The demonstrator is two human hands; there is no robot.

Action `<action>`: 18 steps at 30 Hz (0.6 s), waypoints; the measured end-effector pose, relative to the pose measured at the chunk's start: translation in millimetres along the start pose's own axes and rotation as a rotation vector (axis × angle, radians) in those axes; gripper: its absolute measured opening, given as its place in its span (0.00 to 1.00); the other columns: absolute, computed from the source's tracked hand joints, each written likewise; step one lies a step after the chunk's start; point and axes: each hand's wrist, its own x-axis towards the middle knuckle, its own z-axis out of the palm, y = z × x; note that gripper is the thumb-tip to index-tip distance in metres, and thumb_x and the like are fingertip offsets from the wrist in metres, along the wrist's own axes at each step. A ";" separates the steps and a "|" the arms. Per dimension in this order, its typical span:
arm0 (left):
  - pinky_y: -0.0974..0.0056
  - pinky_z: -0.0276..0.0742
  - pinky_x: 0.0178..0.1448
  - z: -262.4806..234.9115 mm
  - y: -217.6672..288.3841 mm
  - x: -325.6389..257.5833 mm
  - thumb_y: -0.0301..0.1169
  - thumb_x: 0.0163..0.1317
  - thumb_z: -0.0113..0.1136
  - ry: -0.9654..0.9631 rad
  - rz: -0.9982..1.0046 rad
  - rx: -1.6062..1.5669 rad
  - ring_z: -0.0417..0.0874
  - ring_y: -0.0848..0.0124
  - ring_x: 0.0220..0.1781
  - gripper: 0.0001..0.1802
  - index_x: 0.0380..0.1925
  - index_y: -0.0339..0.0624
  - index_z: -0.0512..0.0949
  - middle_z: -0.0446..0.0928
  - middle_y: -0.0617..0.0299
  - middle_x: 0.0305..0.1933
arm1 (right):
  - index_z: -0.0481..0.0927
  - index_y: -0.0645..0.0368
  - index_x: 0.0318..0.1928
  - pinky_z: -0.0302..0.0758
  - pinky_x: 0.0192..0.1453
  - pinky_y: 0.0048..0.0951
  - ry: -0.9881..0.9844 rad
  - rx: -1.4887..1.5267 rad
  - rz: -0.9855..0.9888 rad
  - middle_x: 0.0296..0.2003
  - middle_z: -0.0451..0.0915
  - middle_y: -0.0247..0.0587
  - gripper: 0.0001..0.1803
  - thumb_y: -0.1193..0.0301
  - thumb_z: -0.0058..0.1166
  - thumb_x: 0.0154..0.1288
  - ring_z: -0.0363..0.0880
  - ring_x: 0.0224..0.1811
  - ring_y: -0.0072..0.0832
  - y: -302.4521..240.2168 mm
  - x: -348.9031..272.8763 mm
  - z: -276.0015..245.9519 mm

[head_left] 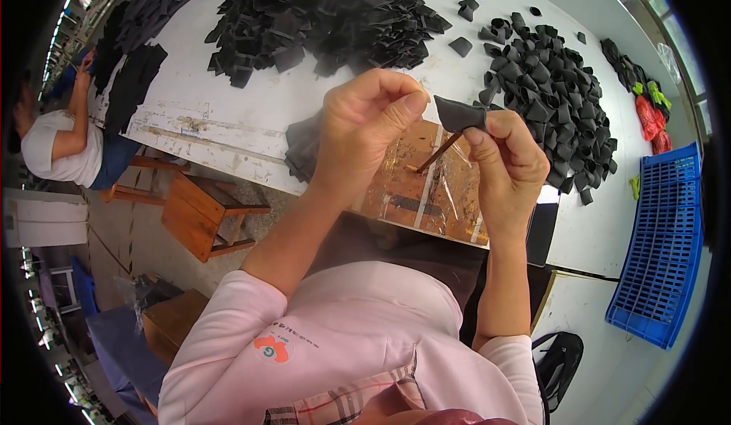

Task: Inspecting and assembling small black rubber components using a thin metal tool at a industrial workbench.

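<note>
My right hand pinches the right end of a small black fabric piece between thumb and fingers. Close to the piece's left corner, my left hand has its thumb and forefinger pressed together; whatever they hold, if anything, is too small to make out. Just below the fabric a thin brown rod slants up from a worn wooden board, and its top meets the fabric's lower edge. Clear tape strips cross the board. Beside my left wrist lies some dark fabric, partly hidden by the arm.
Flat black pieces form a large heap at the back of the white table. Curled black pieces are piled at right. A blue plastic crate leans beyond them. At left are a wooden stool and a seated person.
</note>
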 end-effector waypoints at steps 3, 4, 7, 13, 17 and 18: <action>0.76 0.67 0.36 5.7 4.3 4.5 0.23 0.55 0.56 -0.027 0.125 0.155 0.72 0.79 0.31 0.06 0.34 0.34 0.75 0.75 0.62 0.33 | 0.74 0.65 0.27 0.62 0.24 0.18 0.048 -0.028 0.013 0.20 0.71 0.32 0.04 0.78 0.57 0.52 0.65 0.20 0.16 -3.7 -4.4 5.5; 0.75 0.69 0.39 9.1 8.4 6.9 0.23 0.56 0.55 -0.066 0.219 0.274 0.74 0.78 0.34 0.07 0.35 0.34 0.75 0.75 0.59 0.37 | 0.74 0.65 0.26 0.62 0.23 0.18 0.020 -0.026 0.014 0.20 0.70 0.32 0.04 0.78 0.57 0.51 0.65 0.20 0.16 -6.4 -2.9 3.7; 0.76 0.69 0.40 6.8 12.2 10.1 0.22 0.55 0.55 -0.148 0.163 0.372 0.74 0.79 0.33 0.05 0.33 0.34 0.76 0.76 0.62 0.32 | 0.75 0.65 0.26 0.61 0.22 0.19 -0.033 -0.132 -0.031 0.19 0.70 0.33 0.05 0.78 0.57 0.51 0.65 0.18 0.18 -19.6 2.8 0.3; 0.77 0.68 0.37 6.0 4.8 6.5 0.23 0.55 0.56 -0.061 0.013 0.051 0.72 0.81 0.31 0.03 0.28 0.34 0.77 0.75 0.64 0.28 | 0.76 0.64 0.26 0.62 0.21 0.20 -0.106 -0.323 -0.149 0.18 0.71 0.37 0.03 0.77 0.57 0.51 0.66 0.16 0.23 -28.4 15.4 -4.9; 0.78 0.66 0.31 8.3 -2.7 2.8 0.23 0.53 0.58 -0.070 0.044 0.119 0.70 0.83 0.26 0.03 0.27 0.34 0.76 0.75 0.66 0.25 | 0.76 0.64 0.24 0.62 0.21 0.21 -0.052 -0.305 -0.166 0.17 0.71 0.37 0.03 0.78 0.56 0.51 0.67 0.16 0.23 -12.0 5.9 -1.4; 0.78 0.65 0.31 9.0 -4.6 2.0 0.23 0.54 0.57 -0.086 0.064 0.156 0.70 0.84 0.26 0.03 0.27 0.34 0.76 0.75 0.66 0.25 | 0.76 0.64 0.24 0.62 0.21 0.21 -0.053 -0.307 -0.164 0.17 0.71 0.37 0.03 0.78 0.56 0.51 0.67 0.16 0.23 -10.0 4.2 -0.9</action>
